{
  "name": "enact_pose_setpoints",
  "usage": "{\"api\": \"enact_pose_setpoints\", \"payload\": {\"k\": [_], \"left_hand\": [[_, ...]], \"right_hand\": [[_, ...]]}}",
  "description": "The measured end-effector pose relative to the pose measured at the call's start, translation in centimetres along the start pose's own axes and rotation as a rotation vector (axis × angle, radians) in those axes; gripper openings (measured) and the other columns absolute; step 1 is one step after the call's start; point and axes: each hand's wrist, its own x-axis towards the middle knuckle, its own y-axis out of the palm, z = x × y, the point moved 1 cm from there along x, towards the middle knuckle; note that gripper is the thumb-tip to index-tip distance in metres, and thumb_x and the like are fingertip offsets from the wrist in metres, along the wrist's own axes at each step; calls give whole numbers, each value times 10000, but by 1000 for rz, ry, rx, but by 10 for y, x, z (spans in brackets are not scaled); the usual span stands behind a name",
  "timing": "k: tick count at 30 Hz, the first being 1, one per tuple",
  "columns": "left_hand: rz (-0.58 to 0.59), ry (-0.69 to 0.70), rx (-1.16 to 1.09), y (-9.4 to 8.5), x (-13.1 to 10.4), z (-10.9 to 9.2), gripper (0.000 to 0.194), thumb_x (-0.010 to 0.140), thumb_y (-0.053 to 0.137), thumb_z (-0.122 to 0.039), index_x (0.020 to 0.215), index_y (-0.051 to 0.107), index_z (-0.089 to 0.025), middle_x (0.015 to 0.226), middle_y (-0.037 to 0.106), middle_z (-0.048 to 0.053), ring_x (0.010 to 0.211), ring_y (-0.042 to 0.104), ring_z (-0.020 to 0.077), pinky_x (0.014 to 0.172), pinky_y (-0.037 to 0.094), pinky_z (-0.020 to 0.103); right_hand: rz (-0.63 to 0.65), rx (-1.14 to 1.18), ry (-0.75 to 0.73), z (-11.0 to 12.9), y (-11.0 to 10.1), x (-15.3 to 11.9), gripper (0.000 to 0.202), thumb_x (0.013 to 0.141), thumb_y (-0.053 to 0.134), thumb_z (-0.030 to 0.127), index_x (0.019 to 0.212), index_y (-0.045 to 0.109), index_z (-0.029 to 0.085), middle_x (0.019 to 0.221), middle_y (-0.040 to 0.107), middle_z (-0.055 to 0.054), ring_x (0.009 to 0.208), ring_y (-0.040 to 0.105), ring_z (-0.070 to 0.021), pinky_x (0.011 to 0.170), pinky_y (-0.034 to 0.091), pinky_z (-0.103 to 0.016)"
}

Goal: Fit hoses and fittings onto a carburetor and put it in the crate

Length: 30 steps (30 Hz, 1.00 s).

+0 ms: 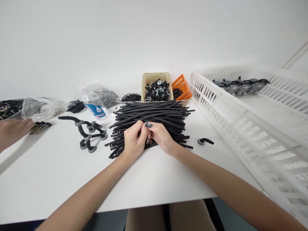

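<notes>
My left hand and my right hand meet over the front of a pile of black rubber tubes. Both are closed with the fingertips pressed together, and whatever they pinch is hidden behind the fingers. Left of the pile, several short black hoses with grey round caps lie in a cluster on the white table. To the right lies a single short hose with a grey cap.
A cream bin of capped hoses and an orange basket stand behind the pile. A clear bottle stands at left. A white crate borders the right. Another person's hand reaches in from the left.
</notes>
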Motion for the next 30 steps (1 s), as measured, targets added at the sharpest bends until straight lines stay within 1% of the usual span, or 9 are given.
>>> {"api": "enact_pose_setpoints", "payload": {"k": [3, 7, 10, 14, 19, 23, 30], "left_hand": [[3, -21, -22, 0, -1, 0, 433, 1021, 479, -281, 597, 459, -196, 494, 520, -61, 437, 490, 57, 480, 383, 188], [5, 3, -12, 0, 0, 0, 427, 1013, 496, -251, 591, 469, -191, 499, 520, -66, 438, 486, 48, 468, 367, 177], [3, -8, -31, 1, 0, 1, 427, 1017, 485, -255, 595, 464, -191, 498, 524, -65, 438, 488, 49, 475, 377, 178], [8, -4, -26, 2, 1, 2, 417, 1012, 495, -247, 600, 468, -190, 502, 528, -70, 438, 497, 44, 466, 372, 169], [-1, -4, -32, 0, 1, 1, 423, 1018, 483, -245, 600, 453, -190, 494, 525, -77, 432, 498, 38, 473, 380, 161], [10, -6, -33, -1, -1, 1, 413, 1011, 498, -242, 603, 473, -191, 506, 519, -78, 436, 496, 39, 470, 377, 165], [7, 7, -23, 0, -1, 1, 399, 1003, 506, -232, 607, 479, -195, 509, 531, -76, 440, 495, 44, 471, 377, 172]], "right_hand": [[4, 23, 2, 0, 0, 0, 318, 867, 560, 397, 617, 485, 216, 566, 459, 47, 541, 436, -110, 560, 370, -272], [-11, 23, -7, -1, 0, 1, 351, 876, 549, 412, 595, 475, 216, 549, 460, 49, 527, 429, -105, 544, 361, -266], [-10, 40, -2, -2, 0, 2, 329, 853, 559, 402, 596, 469, 217, 555, 465, 50, 529, 438, -105, 539, 365, -263], [-21, 26, -5, -2, 0, 2, 350, 864, 547, 419, 590, 468, 216, 550, 463, 51, 524, 438, -101, 538, 363, -262], [-16, 40, 10, -2, 1, 2, 300, 832, 554, 397, 604, 482, 216, 551, 467, 53, 521, 442, -100, 534, 365, -261], [-25, 29, 8, -2, 0, 2, 335, 849, 554, 428, 601, 479, 216, 550, 450, 57, 520, 432, -98, 534, 362, -260], [-12, 47, 7, -2, -1, 3, 311, 847, 536, 392, 601, 455, 220, 555, 445, 54, 524, 436, -102, 531, 362, -259]]}}
